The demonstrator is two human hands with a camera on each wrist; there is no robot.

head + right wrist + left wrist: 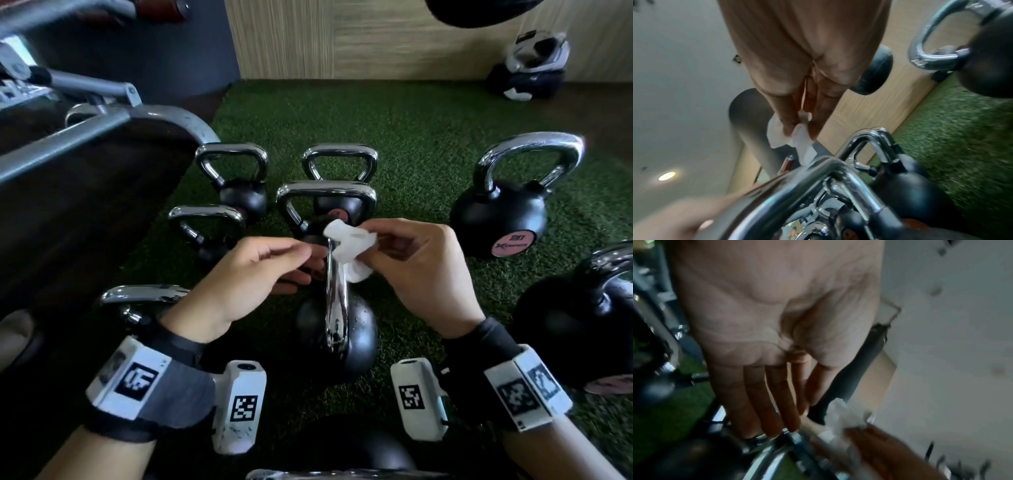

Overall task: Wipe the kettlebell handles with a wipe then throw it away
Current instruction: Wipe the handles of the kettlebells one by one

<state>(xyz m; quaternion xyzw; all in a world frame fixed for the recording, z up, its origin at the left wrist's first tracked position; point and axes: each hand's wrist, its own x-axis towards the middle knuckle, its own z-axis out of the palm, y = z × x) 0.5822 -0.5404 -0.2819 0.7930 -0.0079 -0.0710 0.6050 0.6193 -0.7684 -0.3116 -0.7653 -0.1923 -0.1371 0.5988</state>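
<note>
A black kettlebell [356, 335] stands on the green turf straight below me, its chrome handle [337, 294] seen edge-on. My right hand [375, 245] pinches a crumpled white wipe [349, 246] just above and to the right of the handle's top. The right wrist view shows the wipe [797, 139] pinched between thumb and fingers [789, 123], hanging over the handle [797, 186]. My left hand [303, 265] hovers at the left of the handle top, holding nothing. In the left wrist view its fingers [772, 402] reach nearly straight toward the handle [764, 456], beside the wipe [840, 417].
Several other chrome-handled black kettlebells stand around on the turf, among them one far left [236, 185], a large one at right [503, 212] and another near right [582, 325]. A grey machine frame [85, 164] fills the left. A helmet [534, 51] lies by the wooden wall.
</note>
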